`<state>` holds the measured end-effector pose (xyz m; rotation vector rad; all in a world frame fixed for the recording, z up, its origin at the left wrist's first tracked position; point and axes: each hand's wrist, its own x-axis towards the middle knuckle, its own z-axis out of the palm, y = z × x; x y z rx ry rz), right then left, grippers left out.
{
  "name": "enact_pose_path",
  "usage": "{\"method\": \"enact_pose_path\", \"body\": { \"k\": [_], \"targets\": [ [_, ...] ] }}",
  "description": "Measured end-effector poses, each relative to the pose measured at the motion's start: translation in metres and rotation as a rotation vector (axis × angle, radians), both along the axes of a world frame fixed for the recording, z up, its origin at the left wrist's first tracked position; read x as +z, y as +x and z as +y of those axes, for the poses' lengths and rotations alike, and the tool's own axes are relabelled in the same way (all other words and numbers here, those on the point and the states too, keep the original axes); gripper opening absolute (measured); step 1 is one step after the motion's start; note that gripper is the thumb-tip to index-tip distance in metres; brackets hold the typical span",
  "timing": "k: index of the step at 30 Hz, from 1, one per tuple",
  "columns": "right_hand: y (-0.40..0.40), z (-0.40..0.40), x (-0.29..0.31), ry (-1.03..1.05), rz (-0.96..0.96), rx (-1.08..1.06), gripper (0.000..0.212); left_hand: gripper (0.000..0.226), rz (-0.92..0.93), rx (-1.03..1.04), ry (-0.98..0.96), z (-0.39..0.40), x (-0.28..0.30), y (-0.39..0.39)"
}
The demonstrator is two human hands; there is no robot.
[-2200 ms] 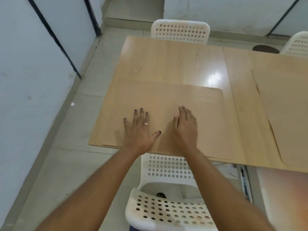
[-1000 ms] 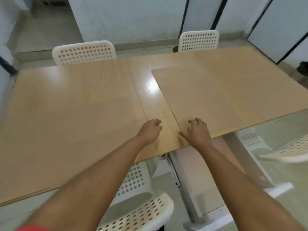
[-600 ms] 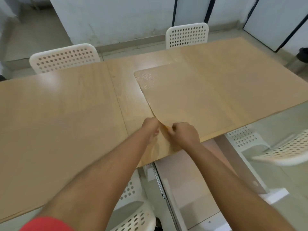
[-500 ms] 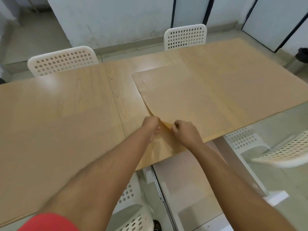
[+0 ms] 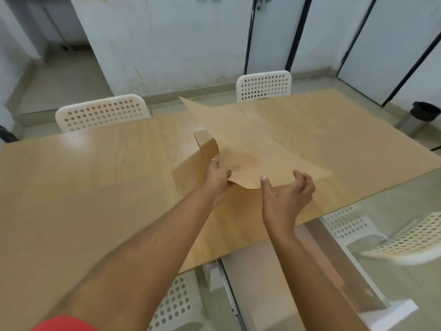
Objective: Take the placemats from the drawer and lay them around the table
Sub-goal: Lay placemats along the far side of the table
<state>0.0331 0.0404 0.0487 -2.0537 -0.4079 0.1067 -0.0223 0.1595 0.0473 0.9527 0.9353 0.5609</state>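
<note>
While the person is standing at the near edge of the table (image 5: 100, 177), these lines are running from the body outward.

Near chairs: two white perforated chairs are sitting tucked under the near edge, one (image 5: 176, 304) below the left arm and one (image 5: 405, 237) off to the right.

Left hand: the left hand (image 5: 218, 179) is pinching the near left corner of the top placemat (image 5: 257, 149) between thumb and fingers.

Right hand: the right hand (image 5: 286, 194) is hovering just beside the lifted edge with fingers loosely spread, thumb up; it is gripping nothing.

Top placemat: it is peeling up off the table, its near edge bowing and its far corner pointing up toward the wall.

How it looks: it is showing as a thin, floppy tan sheet with a fine dotted weave, almost matching the wood.

Stack beneath: more tan mat (image 5: 334, 149) is lying flat under the lifted one on the right half; how many sheets cannot be told.

Progress: judging by this, the mats are already sitting out of the drawer, and laying is under way; a faint tan sheet (image 5: 71, 211) seems to be lying at the near left seat.

Left to do: the far places appear to be waiting for mats.

Far side: two more white chairs (image 5: 102, 112) (image 5: 263, 84) are standing against the far edge.
</note>
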Motion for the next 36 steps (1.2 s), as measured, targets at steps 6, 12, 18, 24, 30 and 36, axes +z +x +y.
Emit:
{"method": "enact_pose_path", "body": {
  "k": [6, 12, 18, 24, 30, 36],
  "targets": [
    [-0.064, 0.036, 0.043, 0.716, 1.074, 0.054, 0.027, 0.062, -0.140, 0.147, 0.295, 0.012, 0.038, -0.107],
    [-0.230, 0.067, 0.057, 0.719, 0.948, 0.239, 0.050, 0.066, -0.124, 0.225, 0.460, 0.016, 0.064, -0.295],
    [-0.405, 0.077, 0.036, 0.781, 0.996, 0.158, 0.060, 0.065, -0.170, 0.259, 0.275, 0.036, 0.087, -0.477],
    [-0.512, 0.103, 0.030, 0.713, 1.003, 0.168, 0.052, 0.073, -0.194, 0.283, 0.108, 0.069, 0.084, -0.599],
    [-0.542, 0.149, 0.014, 0.703, 0.929, 0.184, 0.055, 0.074, -0.218, 0.312, 0.025, 0.138, 0.071, -0.660],
    [-0.552, 0.238, 0.007, 0.697, 0.856, 0.180, 0.051, 0.076, -0.186, 0.337, -0.028, 0.255, 0.054, -0.683]
  ]
}}
